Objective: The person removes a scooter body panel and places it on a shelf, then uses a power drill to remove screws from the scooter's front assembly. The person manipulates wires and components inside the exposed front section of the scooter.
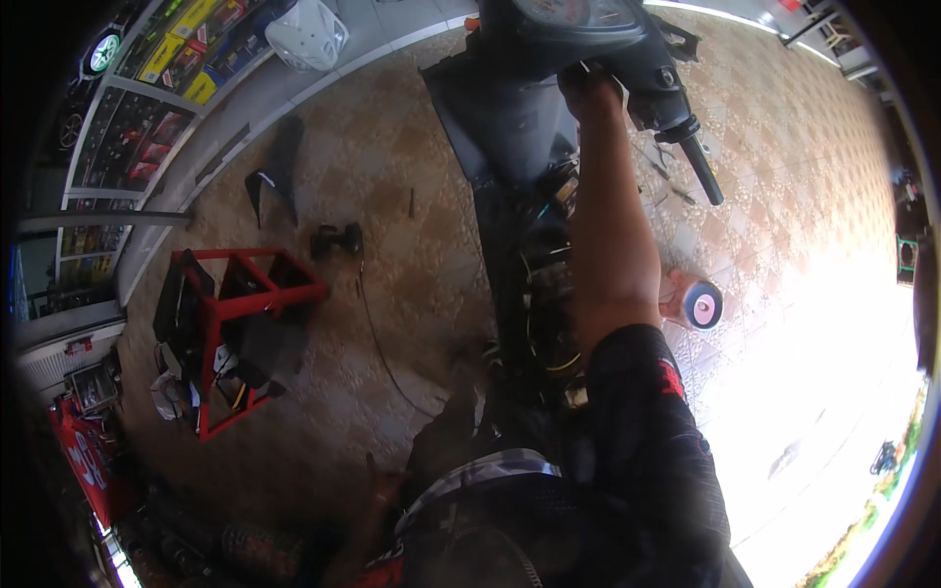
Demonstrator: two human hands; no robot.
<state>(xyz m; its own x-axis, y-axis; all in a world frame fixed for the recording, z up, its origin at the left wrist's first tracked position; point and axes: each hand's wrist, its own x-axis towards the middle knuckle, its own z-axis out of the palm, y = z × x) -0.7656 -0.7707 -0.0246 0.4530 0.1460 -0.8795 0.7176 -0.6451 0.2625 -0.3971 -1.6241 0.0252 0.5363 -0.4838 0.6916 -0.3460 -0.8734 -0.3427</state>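
Observation:
My right arm stretches forward over a partly stripped dark scooter. At its end my right hand (592,96) reaches in below the handlebar housing (578,34), which carries a round dial. The fingers are hidden in shadow there, so what they touch cannot be told. A black handlebar grip (704,169) sticks out to the right of that hand. Lower left, my left hand (386,484) hangs low beside my lap in dim light. Its fingers look apart, and nothing shows in them. Exposed wiring (554,343) runs along the scooter's middle, beside my right arm.
A red metal frame stand (265,302) holds dark parts on the left. Near it lie a black power tool (336,240) with a cord and a dark panel (279,176). Hand tools (667,171) and a round pink-faced thing (704,306) lie right. Shelves (127,137) line the left.

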